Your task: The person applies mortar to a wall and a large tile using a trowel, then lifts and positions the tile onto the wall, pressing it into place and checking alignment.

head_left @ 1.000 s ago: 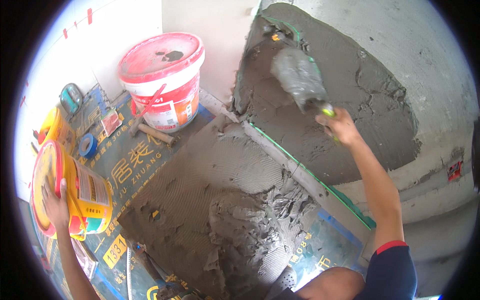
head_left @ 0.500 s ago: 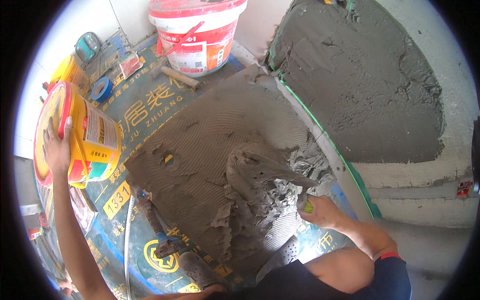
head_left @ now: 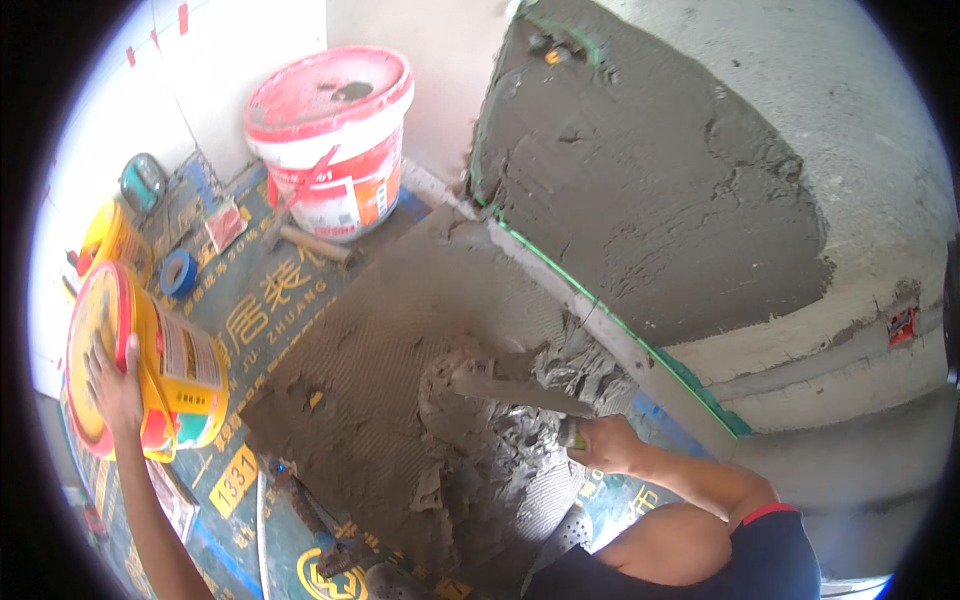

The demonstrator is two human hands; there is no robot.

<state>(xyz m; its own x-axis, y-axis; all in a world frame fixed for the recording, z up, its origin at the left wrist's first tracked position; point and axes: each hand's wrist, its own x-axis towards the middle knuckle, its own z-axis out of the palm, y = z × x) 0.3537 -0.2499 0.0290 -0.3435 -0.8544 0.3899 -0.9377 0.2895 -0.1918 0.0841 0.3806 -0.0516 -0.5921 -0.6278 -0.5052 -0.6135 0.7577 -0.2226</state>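
My left hand (head_left: 120, 388) lies with spread fingers against the lid of a tilted yellow bucket (head_left: 192, 345) with a red rim. In my right hand (head_left: 610, 445) is the green-tinted handle of a trowel (head_left: 525, 394), its long blade caked with grey mortar. The blade rests low over a heap of wet mortar (head_left: 440, 395) on a flat slab (head_left: 350, 365) spread with combed mortar ridges. Mortar hides the blade's edge and much of the slab. A wide grey mortar patch (head_left: 650, 180) covers the wall to the right.
A red-and-white bucket (head_left: 335, 190) stands in the far corner, a hammer (head_left: 315, 245) before it. Blue tape (head_left: 178, 273) and a smaller yellow container (head_left: 115, 240) are at left. A mortar-stained tool (head_left: 310, 515) lies by the slab's near-left edge. A green strip (head_left: 600, 300) follows the wall's base.
The view has tilted up, so most things appear lower. The trowel blade looks slimmer and flatter over the heap. My left hand stays on the yellow bucket.
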